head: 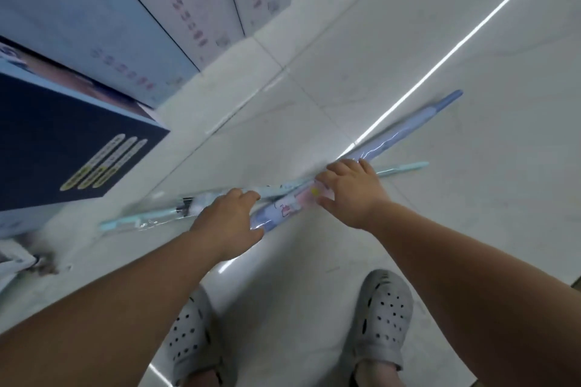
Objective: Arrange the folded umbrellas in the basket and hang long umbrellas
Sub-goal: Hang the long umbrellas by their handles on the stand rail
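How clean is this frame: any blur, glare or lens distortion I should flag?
Head view: motion blur smears the display panels at left and the teal umbrella; head view: a light streak glares off the glossy floor and the lavender umbrella; head view: wide-angle distortion tilts the scene and stretches the forearms; left hand and right hand read fairly sharp.

i see two long umbrellas lying crossed on the floor. the lilac umbrella (408,135) is closed, in a shiny clear sleeve with a pink drawing (the print is blurred), and lies diagonal, tip far right. the pale teal umbrella (125,222) lies flatter, crossing it.
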